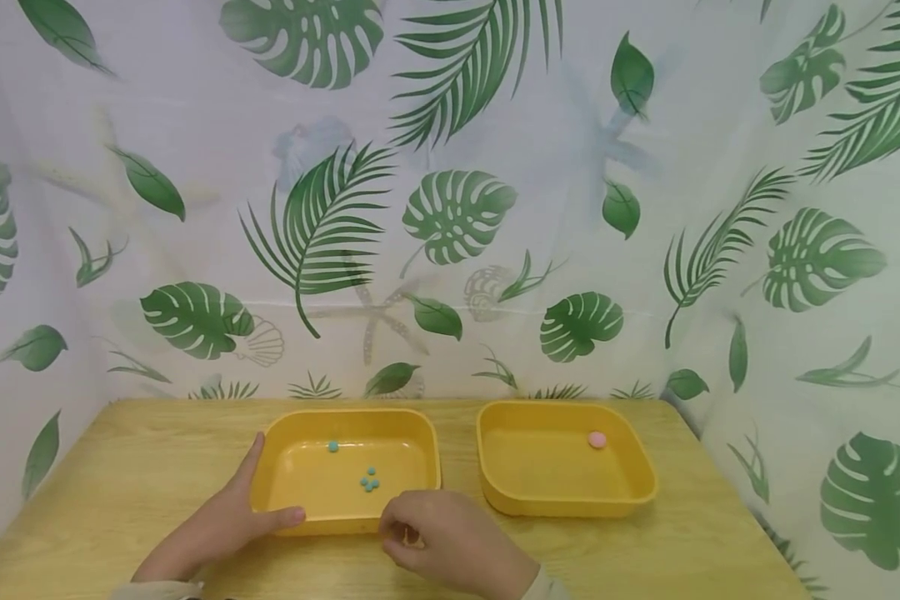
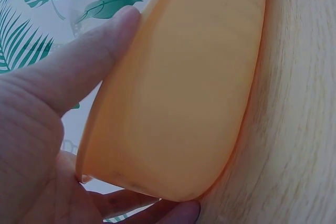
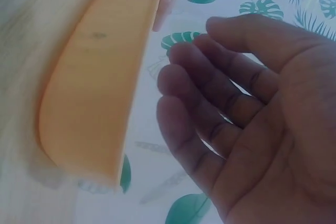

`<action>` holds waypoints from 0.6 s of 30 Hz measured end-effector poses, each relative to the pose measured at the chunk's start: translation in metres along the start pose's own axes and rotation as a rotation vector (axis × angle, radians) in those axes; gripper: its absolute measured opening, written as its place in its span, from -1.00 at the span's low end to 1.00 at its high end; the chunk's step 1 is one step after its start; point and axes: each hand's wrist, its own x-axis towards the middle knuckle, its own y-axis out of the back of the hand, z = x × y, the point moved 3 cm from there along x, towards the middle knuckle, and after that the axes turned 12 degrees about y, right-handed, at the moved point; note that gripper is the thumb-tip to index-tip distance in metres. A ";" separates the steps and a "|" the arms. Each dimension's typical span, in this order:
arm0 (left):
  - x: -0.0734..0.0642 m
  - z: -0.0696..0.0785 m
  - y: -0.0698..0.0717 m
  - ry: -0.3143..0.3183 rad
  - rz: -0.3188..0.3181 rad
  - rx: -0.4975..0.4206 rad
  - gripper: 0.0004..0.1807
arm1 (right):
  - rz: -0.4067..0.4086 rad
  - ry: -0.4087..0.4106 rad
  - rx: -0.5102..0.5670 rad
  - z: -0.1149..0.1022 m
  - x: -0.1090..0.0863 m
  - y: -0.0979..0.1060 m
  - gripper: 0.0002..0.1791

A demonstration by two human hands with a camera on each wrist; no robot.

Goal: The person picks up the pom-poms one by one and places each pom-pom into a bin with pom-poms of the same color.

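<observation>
A yellow plastic tray [image 1: 270, 483] lies on the left side of the table with several small blue-green beads [image 1: 370, 484] in it. A larger blue-green bead [image 1: 333, 447] sits apart, toward its back wall. My left hand [image 1: 228, 521] grips the tray's front left corner, thumb over the front rim and fingers along the outer side. By the front right corner is my right hand [image 1: 453, 533], fingers loosely bent. In the right wrist view, the right hand [image 3: 247, 108] is beside the tray wall [image 3: 100, 87] with nothing visible in its palm.
A second yellow tray [image 1: 570, 504] stands to the right, with a pink round piece [image 1: 597, 439] near its back right. Both trays are on a wood-grain table [image 1: 682, 542]. Behind hangs a white curtain [image 1: 480, 350] printed with green leaves.
</observation>
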 end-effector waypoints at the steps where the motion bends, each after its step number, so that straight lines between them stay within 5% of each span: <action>1: 0.000 0.000 0.000 0.001 -0.002 -0.001 0.49 | 0.000 0.005 -0.008 -0.001 0.000 0.001 -0.97; 11: 0.000 0.000 -0.004 0.009 0.006 -0.006 0.47 | -0.225 -0.048 0.106 -0.011 0.007 -0.016 -0.93; 18: 0.001 0.004 -0.004 0.006 -0.006 -0.014 0.48 | -0.448 0.063 0.102 -0.026 0.015 -0.053 -0.77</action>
